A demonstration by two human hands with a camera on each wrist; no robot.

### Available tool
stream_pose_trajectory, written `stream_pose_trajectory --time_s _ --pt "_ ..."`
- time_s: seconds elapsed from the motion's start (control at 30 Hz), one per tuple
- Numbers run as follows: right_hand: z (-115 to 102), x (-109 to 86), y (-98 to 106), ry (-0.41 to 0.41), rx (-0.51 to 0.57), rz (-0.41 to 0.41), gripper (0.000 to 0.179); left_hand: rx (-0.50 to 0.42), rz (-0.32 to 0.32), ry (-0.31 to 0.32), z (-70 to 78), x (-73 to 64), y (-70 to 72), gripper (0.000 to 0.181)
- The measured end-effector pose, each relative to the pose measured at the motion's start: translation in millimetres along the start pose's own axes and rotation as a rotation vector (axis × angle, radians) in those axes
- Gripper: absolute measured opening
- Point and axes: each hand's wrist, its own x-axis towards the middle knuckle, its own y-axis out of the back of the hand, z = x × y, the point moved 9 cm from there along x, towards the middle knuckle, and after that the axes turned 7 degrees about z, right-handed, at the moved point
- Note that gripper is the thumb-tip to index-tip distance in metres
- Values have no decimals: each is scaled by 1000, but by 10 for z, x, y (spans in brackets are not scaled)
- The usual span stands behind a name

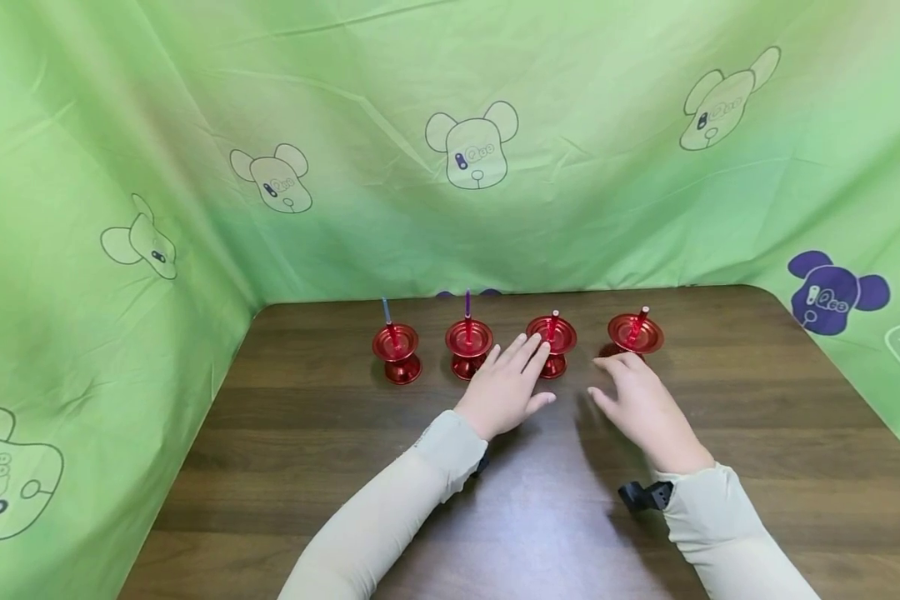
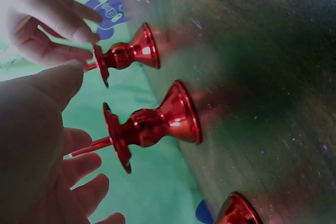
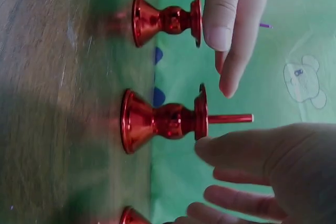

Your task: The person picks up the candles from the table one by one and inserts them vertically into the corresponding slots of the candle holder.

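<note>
From my distant seat I saw creased green cloth [image 1: 360,225] draped left, back and right, printed with round-eared cartoon heads. Between its folds lay a brown table [image 1: 307,467], wood-grained, with a pale sheen toward its middle. Along its far edge, upright and in a row, stood the leftmost holder [image 1: 402,367] with a slim blue candle [image 1: 386,311], the second holder [image 1: 461,367] with a purple candle [image 1: 468,303], then the third holder [image 1: 565,337] and the rightmost holder [image 1: 650,335], each bearing a short, pale-tipped red stem. All four were glossy, mirror-like red, with flared feet and shallow dishes. The left hand [image 1: 504,387] reached over the third, fingers extended, grasping nothing; I couldn't tell whether it touched. The right hand [image 1: 641,408] curved loosely before the rightmost, thumb apart, likewise holding nothing.
</note>
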Motion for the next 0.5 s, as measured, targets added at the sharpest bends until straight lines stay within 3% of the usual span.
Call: stream_pose_trajectory --time_s 0.2,0.5 --pt "166 -50 -22 -75 -28 -50 36 -10 -70 22 -36 42 -136 80" --pt "399 -109 -126 -135 -81 -137 23 -26 -101 46 -64 70 -236 85"
